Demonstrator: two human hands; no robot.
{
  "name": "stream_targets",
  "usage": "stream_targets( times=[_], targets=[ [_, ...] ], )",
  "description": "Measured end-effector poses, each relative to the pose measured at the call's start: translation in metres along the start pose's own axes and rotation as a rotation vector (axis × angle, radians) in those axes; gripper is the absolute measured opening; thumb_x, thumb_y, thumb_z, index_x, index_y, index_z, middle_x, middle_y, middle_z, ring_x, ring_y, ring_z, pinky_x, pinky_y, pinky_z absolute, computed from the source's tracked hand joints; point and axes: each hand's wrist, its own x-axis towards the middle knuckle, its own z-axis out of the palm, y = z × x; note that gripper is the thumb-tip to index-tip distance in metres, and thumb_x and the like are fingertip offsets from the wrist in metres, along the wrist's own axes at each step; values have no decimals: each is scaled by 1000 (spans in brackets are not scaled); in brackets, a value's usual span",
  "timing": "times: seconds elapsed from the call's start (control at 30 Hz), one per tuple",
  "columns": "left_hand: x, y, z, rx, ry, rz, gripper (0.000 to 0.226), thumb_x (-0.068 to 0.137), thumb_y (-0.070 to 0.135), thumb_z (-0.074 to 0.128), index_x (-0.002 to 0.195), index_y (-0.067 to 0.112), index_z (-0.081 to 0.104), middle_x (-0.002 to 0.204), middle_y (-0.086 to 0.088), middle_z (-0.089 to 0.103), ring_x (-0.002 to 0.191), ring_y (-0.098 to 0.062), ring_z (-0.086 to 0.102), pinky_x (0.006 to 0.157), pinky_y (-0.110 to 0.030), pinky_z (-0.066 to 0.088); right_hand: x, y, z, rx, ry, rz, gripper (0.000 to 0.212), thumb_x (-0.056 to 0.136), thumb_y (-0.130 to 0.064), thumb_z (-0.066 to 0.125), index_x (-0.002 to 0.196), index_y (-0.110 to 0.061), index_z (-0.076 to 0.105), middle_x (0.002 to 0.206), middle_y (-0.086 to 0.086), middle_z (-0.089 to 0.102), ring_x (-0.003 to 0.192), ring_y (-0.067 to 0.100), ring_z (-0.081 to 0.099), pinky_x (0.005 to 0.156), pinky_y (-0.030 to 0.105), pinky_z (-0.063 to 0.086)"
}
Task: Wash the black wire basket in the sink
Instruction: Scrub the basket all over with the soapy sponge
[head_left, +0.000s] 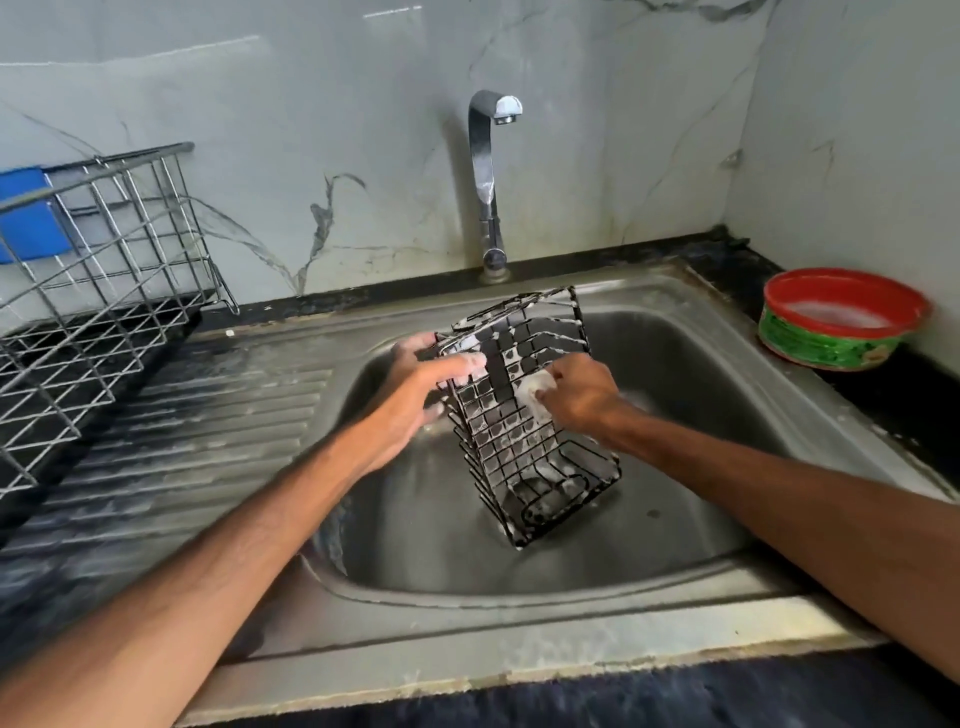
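Head view: your left hand grips the black wire basket (tilted in the sink); right hand pinches a sponge.

- The black wire basket stands tilted in the steel sink, with soap foam on it.
- The left hand holds its top edge.
- The right hand presses a soapy white pad on its side.
- A red and green tub sits on the counter.
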Motion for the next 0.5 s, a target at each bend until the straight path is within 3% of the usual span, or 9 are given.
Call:
stream_targets(
  times=[0.1,0.13,0.23,0.3,0.37,0.43,0.5],
  targets=[
    [2,6,-13,311,44,69,101,44,60,86,136,35,53,122,4,72,111,-40,62,92,-42,52,-2,-5,1,25,77,-43,12,96,-8,64,106,-7,71,98,4,68,72,9,57,43,7,36],
    [2,9,-14,336,37,70,106,45,56,84,142,29,50,122,4,73,111,-40,63,95,-44,52,-2,-7,1,35,111,-60,13,96,-8,64,108,-8,71,101,5,70,76,11,60,47,7,38],
    [2,13,-13,249,-12,41,122,43,45,81,152,12,38,125,1,72,117,-17,66,100,-40,52,-4,-15,-3,49,207,-120,20,95,-4,64,113,-10,69,106,6,72,82,11,60,52,6,39],
    [4,8,-15,190,-73,13,118,45,36,83,151,7,40,126,-1,73,122,-18,66,107,-48,49,-7,-20,-7,41,268,-168,24,95,-2,63,117,-9,68,107,5,71,81,10,57,60,7,40],
    [5,1,-17,115,-146,-25,119,48,24,85,153,2,34,126,-8,73,118,-22,69,97,-42,57,-9,-22,-10,53,309,-201,25,96,0,60,120,-6,65,105,4,70,73,7,54,51,1,37],
    [3,-4,-16,103,-239,-78,122,49,18,86,156,3,27,128,-11,72,113,-21,71,82,-30,60,-10,-22,-14,63,331,-227,25,97,0,59,121,-5,64,105,3,68,71,4,53,47,-2,37],
    [2,-7,-13,185,-289,-111,117,49,25,89,152,14,35,129,-9,71,113,-21,69,99,-37,55,-10,-23,-16,63,340,-259,26,96,1,59,121,-8,64,108,3,70,76,6,58,50,1,42]
  ],
)
